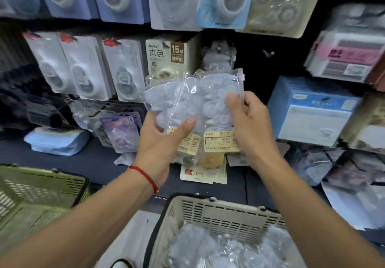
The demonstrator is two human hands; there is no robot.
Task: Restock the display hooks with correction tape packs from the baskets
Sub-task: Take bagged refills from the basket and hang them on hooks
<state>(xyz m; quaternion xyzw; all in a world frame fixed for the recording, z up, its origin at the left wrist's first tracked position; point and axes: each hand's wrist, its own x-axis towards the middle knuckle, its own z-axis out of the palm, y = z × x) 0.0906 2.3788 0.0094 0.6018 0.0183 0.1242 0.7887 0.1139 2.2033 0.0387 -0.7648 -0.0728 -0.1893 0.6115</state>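
A bundle of clear correction tape packs is held up before the display hooks: pinched low by the left hand, gripped at its edge by the right hand. Light, slippery, crinkly film is judged; firmer hold is offered near the labels.

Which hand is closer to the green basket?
Left. The left hand, with the red string on its wrist, is up and right of the green basket. The right hand is farther right, past the clear packs both hands hold.

Dark display wall above dark shelf.
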